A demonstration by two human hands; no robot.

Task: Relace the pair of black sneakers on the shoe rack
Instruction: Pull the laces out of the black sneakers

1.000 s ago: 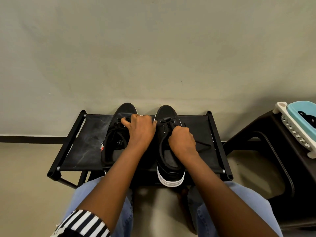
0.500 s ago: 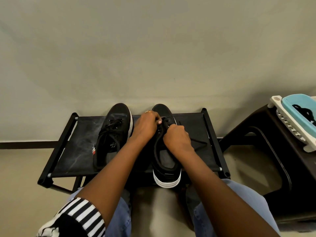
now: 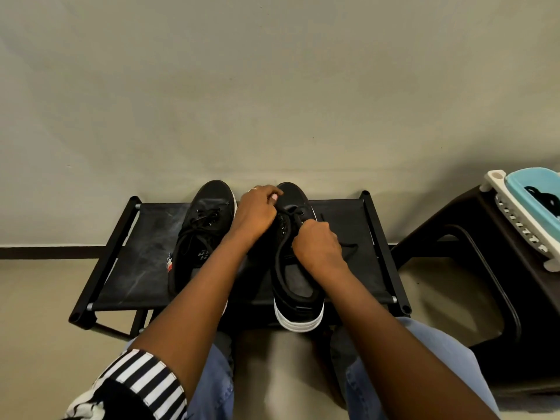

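Two black sneakers stand side by side on a low black shoe rack (image 3: 142, 253), toes toward the wall. The left sneaker (image 3: 201, 237) has laces through its eyelets and is untouched. On the right sneaker (image 3: 298, 283), white-soled, my left hand (image 3: 256, 212) pinches the black lace (image 3: 292, 218) near the toe-end eyelets. My right hand (image 3: 318, 250) grips another stretch of the same lace over the tongue. A loose lace end (image 3: 348, 248) trails onto the rack to the right.
A dark plastic stool (image 3: 472, 268) stands at the right and carries a white and light-blue basket (image 3: 521, 213) with dark items inside. A plain wall rises right behind the rack. My knees in blue jeans sit just in front of it.
My left hand has left the left sneaker and moved right onto the right sneaker's toe-end lacing. My right hand stays on that shoe's lace, now held slightly higher.
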